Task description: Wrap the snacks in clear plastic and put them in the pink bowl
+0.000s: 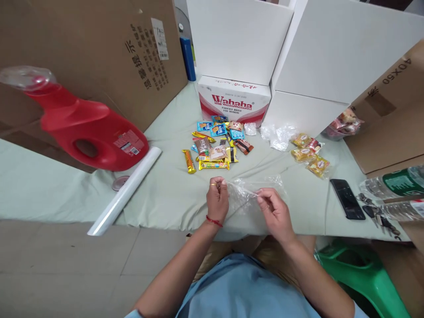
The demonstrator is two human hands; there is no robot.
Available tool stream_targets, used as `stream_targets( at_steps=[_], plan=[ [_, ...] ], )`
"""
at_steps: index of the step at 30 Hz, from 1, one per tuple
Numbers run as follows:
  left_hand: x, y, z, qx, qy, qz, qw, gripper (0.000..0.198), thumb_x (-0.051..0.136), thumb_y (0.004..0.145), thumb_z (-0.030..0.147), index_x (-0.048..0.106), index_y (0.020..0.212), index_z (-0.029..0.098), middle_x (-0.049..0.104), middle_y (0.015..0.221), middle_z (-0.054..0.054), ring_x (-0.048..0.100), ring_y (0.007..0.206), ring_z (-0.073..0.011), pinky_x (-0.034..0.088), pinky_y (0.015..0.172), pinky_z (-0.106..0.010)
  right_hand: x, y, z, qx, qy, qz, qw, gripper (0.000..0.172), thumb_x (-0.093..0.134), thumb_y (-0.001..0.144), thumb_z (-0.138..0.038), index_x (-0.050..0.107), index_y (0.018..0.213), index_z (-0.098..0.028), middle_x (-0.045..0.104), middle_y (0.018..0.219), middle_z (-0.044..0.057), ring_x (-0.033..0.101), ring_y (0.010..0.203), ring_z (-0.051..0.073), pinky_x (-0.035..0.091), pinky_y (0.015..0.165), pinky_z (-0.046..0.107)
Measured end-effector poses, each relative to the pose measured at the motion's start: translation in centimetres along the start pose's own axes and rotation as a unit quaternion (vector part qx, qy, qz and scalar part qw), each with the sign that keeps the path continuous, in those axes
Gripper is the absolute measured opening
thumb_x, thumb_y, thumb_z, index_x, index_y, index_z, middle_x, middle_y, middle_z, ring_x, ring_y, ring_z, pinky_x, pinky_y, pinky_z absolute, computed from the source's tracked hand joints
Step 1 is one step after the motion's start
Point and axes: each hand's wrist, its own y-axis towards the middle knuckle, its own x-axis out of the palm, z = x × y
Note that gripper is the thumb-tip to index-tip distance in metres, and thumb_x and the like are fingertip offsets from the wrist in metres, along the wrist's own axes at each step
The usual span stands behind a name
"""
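Observation:
A clear plastic bag (247,194) is stretched between my two hands, close to the table's front edge. My left hand (217,198), with a ring and a red bracelet, pinches one side of it. On the other side, my right hand (274,212) grips the bag between thumb and fingers. Just beyond my hands lies a loose pile of wrapped snacks (217,152) in yellow, blue and brown packets. A separate yellow snack bar (188,161) rests at the pile's left.
A red detergent bottle (96,128) and a white roll (126,190) are at left. Behind the pile stands a Wahaha carton (235,101). Crumpled plastic (278,136), yellow packets (309,154), a phone (347,198), keys (377,216) and plastic bottles (394,183) lie at right. A green stool (367,274) stands below.

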Motion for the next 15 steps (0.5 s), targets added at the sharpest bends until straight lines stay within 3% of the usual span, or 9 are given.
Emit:
stream_targets(
  at_steps=[4, 7, 10, 13, 15],
  plan=[
    [-0.7, -0.2, 1.0, -0.038, -0.009, -0.129, 0.991, 0.034, 0.064, 0.089, 0.055, 0.056, 0.092, 0.022, 0.044, 0.062, 0.008, 0.04, 0.05, -0.0091, 0.034, 0.05, -0.022, -3.3, 2.6, -0.5, 0.14, 0.067, -0.016, 0.988, 0.026, 0.058, 0.097, -0.051, 0.058, 0.094, -0.024, 0.066, 0.084, 0.001, 0.065, 0.066, 0.016, 0.054, 0.066, 0.03],
    [-1.6, -0.4, 2.0, -0.098, -0.028, -0.264, 0.959, 0.041, 0.068, 0.084, 0.06, 0.06, 0.096, 0.021, 0.042, 0.061, 0.009, 0.034, 0.048, -0.0079, 0.029, 0.047, -0.021, -6.7, 6.1, -1.0, 0.166, 0.039, -0.129, 0.977, 0.032, 0.067, 0.088, -0.053, 0.061, 0.086, -0.022, 0.06, 0.07, -0.003, 0.052, 0.05, 0.011, 0.045, 0.05, 0.025],
    [-2.5, -0.6, 2.4, -0.152, -0.027, -0.373, 0.915, 0.048, 0.074, 0.078, 0.06, 0.062, 0.102, 0.021, 0.04, 0.059, 0.01, 0.03, 0.047, -0.0071, 0.024, 0.045, -0.021, -8.9, 9.9, -1.6, 0.175, -0.005, -0.245, 0.954, 0.03, 0.074, 0.081, -0.049, 0.067, 0.083, -0.02, 0.06, 0.064, -0.003, 0.046, 0.048, 0.009, 0.036, 0.044, 0.022],
    [-2.9, -0.7, 1.9, -0.176, 0.006, -0.404, 0.898, 0.046, 0.079, 0.072, 0.06, 0.06, 0.081, 0.019, 0.042, 0.059, 0.008, 0.03, 0.049, -0.0064, 0.022, 0.046, -0.021, -8.6, 13.6, -1.4, 0.143, -0.017, -0.32, 0.936, 0.027, 0.076, 0.077, -0.045, 0.071, 0.081, -0.019, 0.061, 0.063, -0.003, 0.049, 0.054, 0.011, 0.037, 0.05, 0.022],
    [-2.9, -0.6, 1.3, -0.19, 0.018, -0.369, 0.91, 0.05, 0.076, 0.072, 0.064, 0.054, 0.072, 0.02, 0.04, 0.057, 0.009, 0.029, 0.049, -0.0065, 0.024, 0.045, -0.021, -7.4, 15.6, -0.9, 0.098, -0.029, -0.302, 0.948, 0.023, 0.074, 0.078, -0.041, 0.072, 0.082, -0.019, 0.061, 0.064, -0.003, 0.051, 0.059, 0.012, 0.041, 0.056, 0.024]
  ],
)
